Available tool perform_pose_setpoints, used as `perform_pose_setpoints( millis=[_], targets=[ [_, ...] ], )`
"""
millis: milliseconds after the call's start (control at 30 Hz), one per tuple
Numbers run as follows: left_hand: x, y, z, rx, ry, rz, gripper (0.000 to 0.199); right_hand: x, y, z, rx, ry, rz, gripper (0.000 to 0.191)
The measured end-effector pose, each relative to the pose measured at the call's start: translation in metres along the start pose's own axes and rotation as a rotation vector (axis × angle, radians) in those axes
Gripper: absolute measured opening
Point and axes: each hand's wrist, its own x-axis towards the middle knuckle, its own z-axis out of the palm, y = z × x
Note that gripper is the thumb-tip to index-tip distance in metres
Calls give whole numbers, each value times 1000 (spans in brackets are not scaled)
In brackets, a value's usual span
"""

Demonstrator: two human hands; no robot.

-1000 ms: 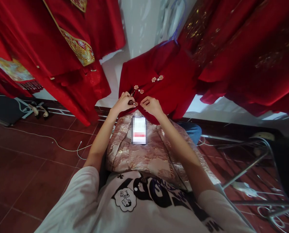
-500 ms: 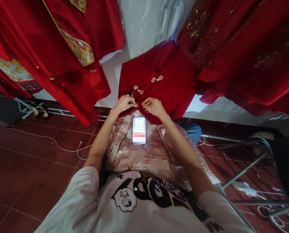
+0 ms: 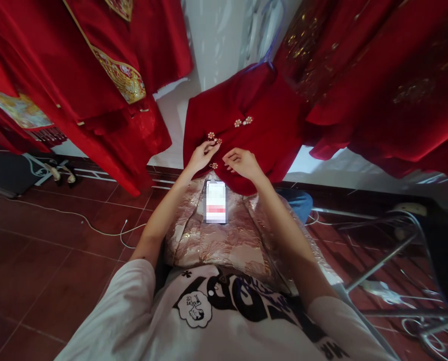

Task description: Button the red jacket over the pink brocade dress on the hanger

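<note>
A dark red garment [image 3: 261, 100] on a purple hanger [image 3: 269, 55] spreads from the wall down to my lap. Pearl flower fasteners [image 3: 243, 122] decorate its front. My left hand [image 3: 204, 154] is at the middle fastener [image 3: 211, 135], its fingers bent together around its lower flower. Just below that hand lies a lower flower ornament [image 3: 214, 165] with a small loop. My right hand [image 3: 241, 163] is over the garment to the right, fingers curled and pinched; what they hold is too small to make out. A lit phone [image 3: 216, 202] rests on the patterned pink cloth [image 3: 216, 245].
Red garments with gold embroidery [image 3: 122, 75] hang at the left, and more red clothes [image 3: 393, 100] hang at the right. A metal-framed chair [image 3: 382, 260] stands at the right. A white cable [image 3: 96, 231] runs over the tiled floor, with shoes [image 3: 60, 174] at the far left.
My left hand has moved up from the lower flower ornament to the middle fastener, uncovering the lower one. My right hand has shifted slightly to the right.
</note>
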Motion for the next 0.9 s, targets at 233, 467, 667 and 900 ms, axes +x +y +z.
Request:
perform_pose_setpoints(
  millis=[233,467,667,900],
  targets=[
    [13,18,34,-505,172,-352,18,-4,-1,-2,39,-49,7,17],
    [22,35,41,-705,295,-462,28,-8,0,-4,85,-41,22,10],
    [22,37,38,-772,311,-494,32,-8,4,-3,108,-57,11,15],
    [21,25,37,-731,251,-447,14,-8,8,-3,124,-60,-7,20]
  ],
)
